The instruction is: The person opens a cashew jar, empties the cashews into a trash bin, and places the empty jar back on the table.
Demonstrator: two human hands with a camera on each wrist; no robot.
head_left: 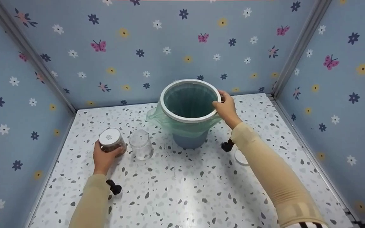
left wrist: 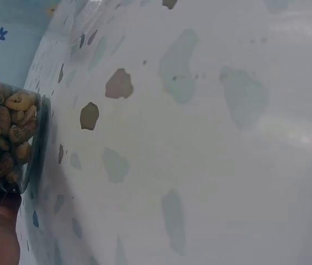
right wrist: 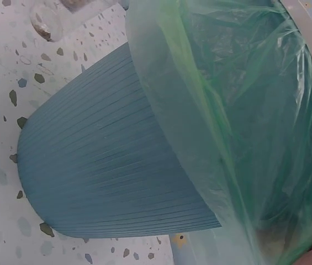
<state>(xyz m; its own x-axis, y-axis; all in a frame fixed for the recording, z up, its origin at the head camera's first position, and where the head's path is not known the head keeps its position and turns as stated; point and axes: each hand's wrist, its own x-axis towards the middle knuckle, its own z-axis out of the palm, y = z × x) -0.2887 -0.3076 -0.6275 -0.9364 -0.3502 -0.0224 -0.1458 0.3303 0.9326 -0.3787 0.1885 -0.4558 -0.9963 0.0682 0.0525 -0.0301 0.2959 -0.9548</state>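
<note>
Inside left grip (head_left: pixel 105 158) — nut jar (head_left: pixel 113 142), clasped round sides; right grip (head_left: pixel 227 108) — pinching bin rim (head_left: pixel 188 120).

The speckled white tabletop (head_left: pixel 169 186) bears a nut jar (head_left: pixel 112 139), clear jar (head_left: pixel 141 145), bin (head_left: pixel 190 141) and lid (head_left: pixel 240 157).

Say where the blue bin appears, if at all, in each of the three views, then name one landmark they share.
Head: the bin stands just right of centre, the right hand gripping its white rim.
Left wrist: no part of it can be made out for certain.
Right wrist: it fills the middle and right, seen lying sideways, base toward the left edge, green liner toward the right.
Shared landmark: the speckled tabletop.
</note>
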